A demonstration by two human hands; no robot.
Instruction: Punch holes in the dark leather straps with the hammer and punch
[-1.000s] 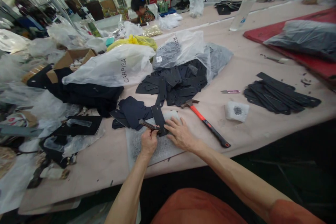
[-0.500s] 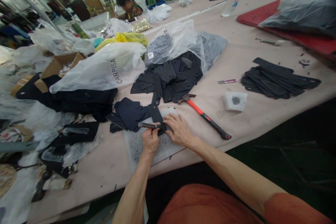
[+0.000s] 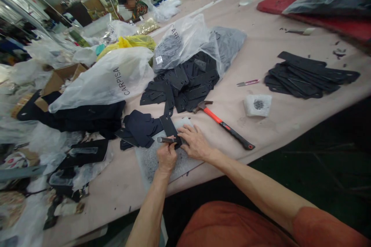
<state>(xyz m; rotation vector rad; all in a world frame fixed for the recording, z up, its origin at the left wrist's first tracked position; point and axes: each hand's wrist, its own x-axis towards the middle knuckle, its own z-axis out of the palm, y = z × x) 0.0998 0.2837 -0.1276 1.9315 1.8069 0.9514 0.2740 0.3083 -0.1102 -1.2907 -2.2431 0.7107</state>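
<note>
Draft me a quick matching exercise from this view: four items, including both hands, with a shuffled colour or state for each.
Column one:
1. Hammer
2. White block
3. Left hand
4. Right hand

Column two:
A. Closed around a metal tool
B. Marked with a dark patch
C. Spread out by a black strip
D. Red-and-black handle

Right pairs: 1-D, 2-B, 3-A, 4-C

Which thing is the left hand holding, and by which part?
The left hand grips a metal tool, apparently near its end at the dark strip.
</note>
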